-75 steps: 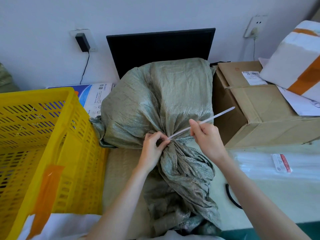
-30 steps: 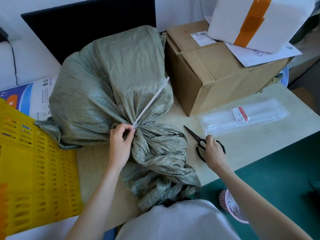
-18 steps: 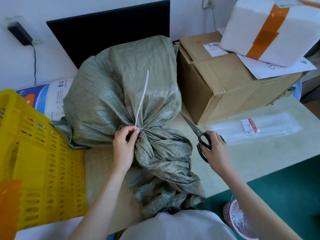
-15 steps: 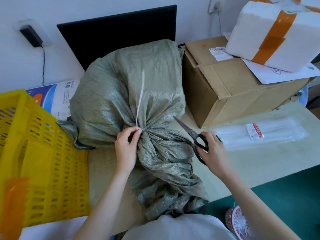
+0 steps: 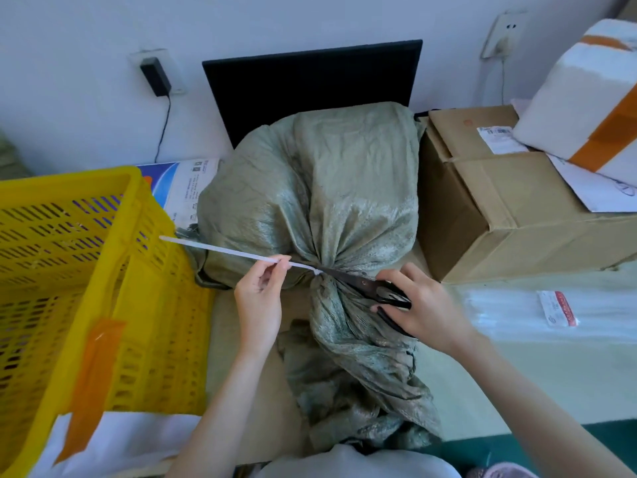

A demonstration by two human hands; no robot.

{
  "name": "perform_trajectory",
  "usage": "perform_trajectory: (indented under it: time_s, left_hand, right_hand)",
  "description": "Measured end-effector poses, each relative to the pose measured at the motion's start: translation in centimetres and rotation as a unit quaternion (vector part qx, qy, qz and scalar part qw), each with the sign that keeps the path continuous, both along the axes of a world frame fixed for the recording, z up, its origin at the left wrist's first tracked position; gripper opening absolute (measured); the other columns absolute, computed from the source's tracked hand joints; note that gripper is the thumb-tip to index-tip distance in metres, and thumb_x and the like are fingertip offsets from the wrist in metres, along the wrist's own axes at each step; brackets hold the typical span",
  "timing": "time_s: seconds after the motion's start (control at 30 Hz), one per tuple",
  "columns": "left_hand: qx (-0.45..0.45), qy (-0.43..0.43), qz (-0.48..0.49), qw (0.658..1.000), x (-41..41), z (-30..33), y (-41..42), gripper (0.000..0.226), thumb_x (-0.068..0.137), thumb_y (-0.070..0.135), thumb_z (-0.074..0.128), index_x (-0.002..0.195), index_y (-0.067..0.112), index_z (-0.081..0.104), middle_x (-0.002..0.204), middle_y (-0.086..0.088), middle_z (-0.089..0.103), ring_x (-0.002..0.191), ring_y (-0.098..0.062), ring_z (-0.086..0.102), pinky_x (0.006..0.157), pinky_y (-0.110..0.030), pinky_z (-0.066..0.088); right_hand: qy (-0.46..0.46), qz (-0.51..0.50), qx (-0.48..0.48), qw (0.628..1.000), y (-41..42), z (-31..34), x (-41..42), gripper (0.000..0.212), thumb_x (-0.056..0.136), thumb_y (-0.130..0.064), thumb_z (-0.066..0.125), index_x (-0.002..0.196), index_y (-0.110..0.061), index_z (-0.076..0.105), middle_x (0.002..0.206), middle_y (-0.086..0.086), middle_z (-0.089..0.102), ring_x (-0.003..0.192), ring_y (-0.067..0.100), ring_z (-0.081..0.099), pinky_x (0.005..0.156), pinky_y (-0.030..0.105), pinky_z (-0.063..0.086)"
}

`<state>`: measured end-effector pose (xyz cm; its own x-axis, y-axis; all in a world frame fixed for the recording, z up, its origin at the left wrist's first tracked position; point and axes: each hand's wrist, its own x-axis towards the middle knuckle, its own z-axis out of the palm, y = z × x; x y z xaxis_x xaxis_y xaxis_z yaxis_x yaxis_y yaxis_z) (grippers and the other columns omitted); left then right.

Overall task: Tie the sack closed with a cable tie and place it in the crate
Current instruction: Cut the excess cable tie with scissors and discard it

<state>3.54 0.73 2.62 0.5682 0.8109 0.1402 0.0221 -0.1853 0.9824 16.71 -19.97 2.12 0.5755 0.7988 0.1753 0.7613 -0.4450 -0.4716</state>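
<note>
A green woven sack (image 5: pixel 320 188) lies on the table with its neck cinched by a white cable tie (image 5: pixel 220 250). The tie's long tail runs out to the left over the edge of the yellow crate (image 5: pixel 69 288). My left hand (image 5: pixel 260 298) pinches that tail close to the neck and holds it taut. My right hand (image 5: pixel 418 305) grips black scissors (image 5: pixel 365 283), whose blade tips sit at the tie right beside the sack's neck. The loose sack mouth hangs toward me below the tie.
A cardboard box (image 5: pixel 510 208) stands right of the sack, with a white foam box (image 5: pixel 586 94) taped in orange on top. A clear packet of cable ties (image 5: pixel 551 307) lies on the table at right. A black monitor (image 5: pixel 310 84) stands behind the sack.
My left hand has pulled the tie's tail from upright down to the left, over the crate. My right hand picked up the scissors and brought the blades to the tie at the neck.
</note>
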Motion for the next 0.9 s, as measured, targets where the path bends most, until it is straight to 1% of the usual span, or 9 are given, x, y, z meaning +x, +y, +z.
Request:
perform_trajectory:
  time_s: [0.07,0.13,0.23,0.3,0.43,0.57,0.77,0.83,0.9]
  left_hand:
    - [-0.029,-0.008,0.006,1.000,-0.4,0.1,0.3,0.011,0.091,0.010,0.061,0.094,0.011,0.072,0.088,0.001,0.072,0.081,-0.007,0.066,0.078,-0.019,0.052]
    - [-0.054,-0.017,0.010,0.998,-0.6,0.2,0.5,0.012,0.091,0.008,0.060,0.094,0.008,0.071,0.085,-0.003,0.073,0.078,-0.009,0.068,0.075,-0.020,0.053]
    - [-0.088,-0.036,0.020,0.995,-0.8,0.5,0.6,0.012,0.091,0.006,0.059,0.091,0.008,0.071,0.082,-0.005,0.073,0.074,-0.010,0.069,0.068,-0.017,0.052]
    - [-0.100,-0.038,0.028,0.994,-1.0,0.6,0.7,0.013,0.091,0.006,0.059,0.089,0.011,0.071,0.081,-0.005,0.073,0.073,-0.009,0.070,0.066,-0.016,0.052]
    - [-0.109,-0.030,0.037,0.993,-1.4,0.6,0.9,0.015,0.091,0.007,0.060,0.085,0.015,0.072,0.078,0.000,0.074,0.070,-0.011,0.069,0.067,-0.020,0.053]
    - [-0.115,-0.030,0.039,0.992,-1.5,0.8,0.7,0.015,0.090,0.007,0.061,0.084,0.015,0.072,0.073,0.004,0.074,0.066,-0.008,0.067,0.064,-0.017,0.051]
    - [-0.112,-0.029,0.032,0.993,-1.4,1.3,0.4,0.012,0.089,0.008,0.062,0.087,0.013,0.073,0.073,0.005,0.074,0.065,-0.006,0.066,0.063,-0.015,0.051]
    - [-0.107,-0.027,0.031,0.993,-1.5,1.4,0.4,0.013,0.089,0.008,0.062,0.086,0.015,0.073,0.073,0.005,0.074,0.065,-0.006,0.066,0.064,-0.015,0.050]
    - [-0.104,-0.025,0.029,0.994,-1.5,1.5,0.5,0.014,0.089,0.008,0.062,0.085,0.016,0.073,0.073,0.005,0.074,0.065,-0.006,0.065,0.064,-0.015,0.050]
  right_hand:
    - [0.003,0.008,-0.032,0.999,0.5,0.3,0.4,0.041,0.080,-0.043,0.068,0.112,-0.021,0.055,0.094,0.002,0.048,0.071,0.025,0.056,0.061,0.039,0.050]
    - [-0.002,0.014,-0.062,0.998,0.9,0.6,0.6,0.042,0.080,-0.046,0.067,0.110,-0.019,0.054,0.096,0.002,0.047,0.072,0.025,0.056,0.063,0.042,0.050]
    - [-0.009,0.016,-0.083,0.996,1.1,1.1,1.0,0.041,0.080,-0.050,0.065,0.103,-0.020,0.048,0.095,-0.001,0.044,0.068,0.023,0.052,0.062,0.043,0.049]
    - [-0.018,0.019,-0.094,0.995,1.1,1.3,1.2,0.045,0.078,-0.057,0.060,0.101,-0.022,0.044,0.095,-0.002,0.042,0.066,0.024,0.051,0.060,0.042,0.048]
    - [-0.054,0.016,-0.131,0.990,1.0,1.6,1.6,0.058,0.074,-0.071,0.047,0.104,-0.021,0.044,0.097,-0.001,0.039,0.066,0.027,0.053,0.057,0.039,0.047]
    - [-0.103,0.018,-0.164,0.981,1.2,1.7,1.7,0.057,0.076,-0.069,0.048,0.104,-0.020,0.043,0.097,0.000,0.038,0.063,0.022,0.048,0.052,0.037,0.046]
    - [-0.162,0.029,-0.179,0.970,2.5,1.8,1.3,0.054,0.076,-0.063,0.057,0.103,-0.016,0.049,0.096,0.003,0.042,0.065,0.026,0.057,0.047,0.035,0.048]
    - [-0.180,0.040,-0.178,0.967,3.0,1.9,1.3,0.053,0.076,-0.061,0.061,0.103,-0.016,0.050,0.096,0.005,0.043,0.062,0.026,0.057,0.044,0.034,0.046]
    - [-0.206,0.054,-0.178,0.961,3.2,1.8,1.4,0.052,0.076,-0.058,0.065,0.101,-0.014,0.052,0.094,0.006,0.045,0.057,0.024,0.055,0.039,0.030,0.040]
